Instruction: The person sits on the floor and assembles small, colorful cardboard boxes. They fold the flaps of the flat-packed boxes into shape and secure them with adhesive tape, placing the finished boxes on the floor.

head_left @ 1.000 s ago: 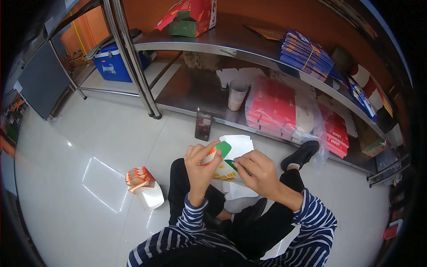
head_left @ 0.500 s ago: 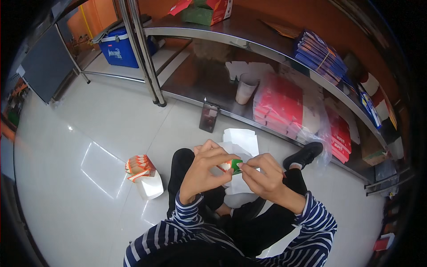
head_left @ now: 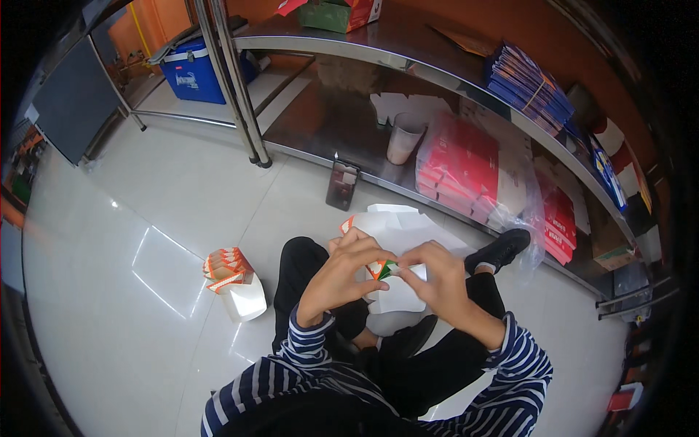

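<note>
In front of my lap, both hands grip a paper food carton point(head_left: 380, 269) with white, orange and green faces. My left hand point(head_left: 336, 275) has its fingers and thumb closed on the carton's left side. An orange-and-white edge pokes out above its knuckles. My right hand point(head_left: 442, 285) pinches the green corner between thumb and fingers. Just beyond and beneath the hands lie white flat cartons point(head_left: 408, 227); the hands hide part of them. To the left on the floor sits a nested stack of orange-and-white folded cartons point(head_left: 227, 264), with a white carton point(head_left: 247, 300) at its near end.
A phone point(head_left: 341, 186) leans against the low steel shelf point(head_left: 306, 142). On that shelf are a plastic cup point(head_left: 405, 140) and plastic-wrapped red boxes point(head_left: 462, 156). Blue flat cartons point(head_left: 528, 91) lie bundled above. A blue cooler point(head_left: 195, 79) stands at the far left.
My right hand has turned and shifted its pinch on the green corner. The carton has tilted, bringing its orange-and-white edge into sight above my left hand. The white sheet spreads farther right.
</note>
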Demonstrator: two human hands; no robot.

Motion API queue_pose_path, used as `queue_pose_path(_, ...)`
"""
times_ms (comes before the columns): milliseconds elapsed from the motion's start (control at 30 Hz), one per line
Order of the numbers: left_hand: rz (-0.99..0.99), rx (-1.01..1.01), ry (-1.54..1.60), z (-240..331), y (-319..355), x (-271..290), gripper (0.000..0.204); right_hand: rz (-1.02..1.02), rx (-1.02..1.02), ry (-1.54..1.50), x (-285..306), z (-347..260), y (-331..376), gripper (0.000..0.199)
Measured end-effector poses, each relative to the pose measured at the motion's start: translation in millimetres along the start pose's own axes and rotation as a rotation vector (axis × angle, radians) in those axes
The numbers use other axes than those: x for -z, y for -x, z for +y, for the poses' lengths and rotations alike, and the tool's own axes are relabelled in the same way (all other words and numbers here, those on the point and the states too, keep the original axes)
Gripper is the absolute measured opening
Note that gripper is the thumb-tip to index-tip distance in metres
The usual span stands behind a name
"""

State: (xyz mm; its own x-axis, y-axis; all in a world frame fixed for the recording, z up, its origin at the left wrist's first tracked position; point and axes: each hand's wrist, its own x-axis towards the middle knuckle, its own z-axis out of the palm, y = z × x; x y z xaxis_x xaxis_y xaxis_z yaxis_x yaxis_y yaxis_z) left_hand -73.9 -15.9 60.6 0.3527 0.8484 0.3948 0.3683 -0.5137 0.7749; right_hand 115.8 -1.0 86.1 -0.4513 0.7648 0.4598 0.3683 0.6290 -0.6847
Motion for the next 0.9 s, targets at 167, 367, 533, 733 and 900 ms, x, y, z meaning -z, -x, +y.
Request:
queue_pose_path(167, -0.001, 0.032, -0.079, 3.5, -1.5, -2.2, 0.042, -0.149, -0.248, -0.144, 3.8, 15.1, -8.7, 0.028)
queue_pose_path(367, -0.086, 0.051, 0.014, -1.8, -1.6, -9.6, 0.038, -0.317, -0.490, -0.351, 1.8, 32.0, -7.9, 0.026)
queue_pose_path(533, 0.096, 0.017, -0.110, -6.5, -2.2, -22.3, 0.065, -0.542, -0.700, -0.578, 16.8, 42.8, -18.2, 0.016)
queue_pose_path(733, 0.455, 0.104, 0.080, -45.8, -2.2, -22.3, 0.104, -0.060, -0.558, -1.266, 34.9, 54.7, -19.0, 0.017)
queue_pose_path(900, 0.057, 0.269, 0.626, -55.4, -10.4, -38.9, 0.051, -0.119, -0.192, -1.770, 58.4, 108.0, -0.2, 0.020)
